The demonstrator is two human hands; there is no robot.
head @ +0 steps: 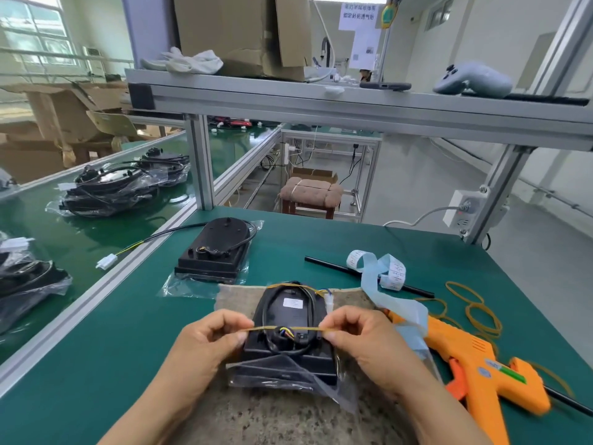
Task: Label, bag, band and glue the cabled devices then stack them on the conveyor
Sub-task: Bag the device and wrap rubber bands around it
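1. Single wide-angle view, worn on the head; it looked forward and down onto the green bench (321, 239).
2. Range was close: the left hand (205, 342) and right hand (362, 335) filled the lower centre.
3. The conveyor (106, 226) lay at left, a shelf (321, 101) overhead.

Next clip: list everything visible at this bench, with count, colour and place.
bagged device: one, black, on speckled stone slab, front centre.
rubber band: one, yellow, stretched across that device.
second device: one, black, behind the first.
glue gun: one, orange, right.
loose rubber bands: several, yellow, far right.
label strip: one, white on blue, behind the gun.
rod: one, black, under the strip.
stacked devices: several, black, bagged, on green conveyor, left.
controller: one, grey, upper shelf.
cardboard box: one, brown, upper shelf.
left hand: pinches band's left end.
right hand: pinches band's right end.
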